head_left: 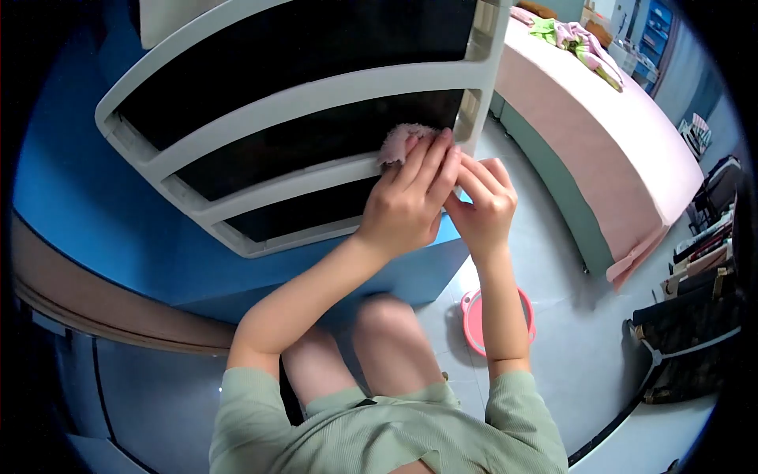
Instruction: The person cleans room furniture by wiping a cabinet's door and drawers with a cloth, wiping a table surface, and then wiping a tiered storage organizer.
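Observation:
A fluffy pinkish cloth point(405, 143) lies against the middle dark panel point(316, 142) of a white-framed drawer unit point(312, 95), near its right end. My left hand point(409, 189) presses on the cloth, its fingers stretched up over it. Close beside it on the right, my right hand point(484, 197) has its fingers bent, the tips meeting near the edge of the frame and the fingers of my left hand. Whether anything is between those fingertips is hidden.
The drawer unit stands on a blue surface point(95, 229). A bed with a pink cover point(584, 118) is at the right, with clothes on it. A pink-rimmed basin point(474, 324) sits on the floor below my right arm. Bags and books line the far right.

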`<state>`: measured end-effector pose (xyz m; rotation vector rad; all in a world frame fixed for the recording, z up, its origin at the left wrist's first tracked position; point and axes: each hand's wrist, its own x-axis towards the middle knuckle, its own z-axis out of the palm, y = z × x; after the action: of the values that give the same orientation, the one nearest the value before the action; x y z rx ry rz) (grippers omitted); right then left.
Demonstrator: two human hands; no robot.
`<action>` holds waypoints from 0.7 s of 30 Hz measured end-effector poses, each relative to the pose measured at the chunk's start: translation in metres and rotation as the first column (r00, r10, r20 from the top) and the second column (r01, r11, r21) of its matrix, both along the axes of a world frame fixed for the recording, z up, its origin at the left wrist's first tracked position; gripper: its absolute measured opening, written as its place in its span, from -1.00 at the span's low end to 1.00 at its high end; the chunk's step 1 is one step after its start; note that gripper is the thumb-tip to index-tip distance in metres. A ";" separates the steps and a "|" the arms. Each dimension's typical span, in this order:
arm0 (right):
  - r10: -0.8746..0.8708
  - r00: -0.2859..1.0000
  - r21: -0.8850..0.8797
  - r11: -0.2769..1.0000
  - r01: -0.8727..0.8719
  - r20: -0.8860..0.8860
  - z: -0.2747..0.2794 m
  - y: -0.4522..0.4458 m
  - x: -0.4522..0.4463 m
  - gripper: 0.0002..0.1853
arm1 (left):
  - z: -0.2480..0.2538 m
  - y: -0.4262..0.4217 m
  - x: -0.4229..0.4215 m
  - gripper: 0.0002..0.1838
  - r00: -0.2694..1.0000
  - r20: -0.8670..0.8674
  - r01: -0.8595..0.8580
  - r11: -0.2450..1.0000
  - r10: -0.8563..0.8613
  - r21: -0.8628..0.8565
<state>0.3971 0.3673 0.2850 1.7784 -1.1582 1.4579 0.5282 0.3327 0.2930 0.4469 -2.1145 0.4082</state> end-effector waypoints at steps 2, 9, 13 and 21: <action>-0.058 0.998 -0.027 0.998 0.058 -0.002 -0.001 0.002 -0.007 -0.65 | 0.002 -0.002 -0.006 -0.38 0.998 0.023 0.052 0.999 -0.052 0.001; -0.166 0.986 -0.399 0.906 0.140 -0.031 0.041 -0.001 -0.028 -0.74 | 0.039 -0.005 -0.020 -0.29 0.992 0.046 0.123 0.979 -0.117 -0.164; -0.055 0.998 -0.360 0.932 0.048 -0.008 0.047 -0.023 -0.035 -0.68 | 0.033 -0.005 -0.026 -0.34 0.999 0.039 0.000 0.995 0.004 -0.100; 0.103 0.992 -0.111 0.989 -0.095 0.068 -0.022 -0.015 -0.039 -0.53 | -0.031 0.014 -0.026 -0.41 0.876 0.253 -0.337 0.896 0.411 -0.289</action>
<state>0.3583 0.3526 0.2626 1.7430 -1.0199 1.6245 0.5018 0.3467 0.2618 0.6959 -2.2367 1.0049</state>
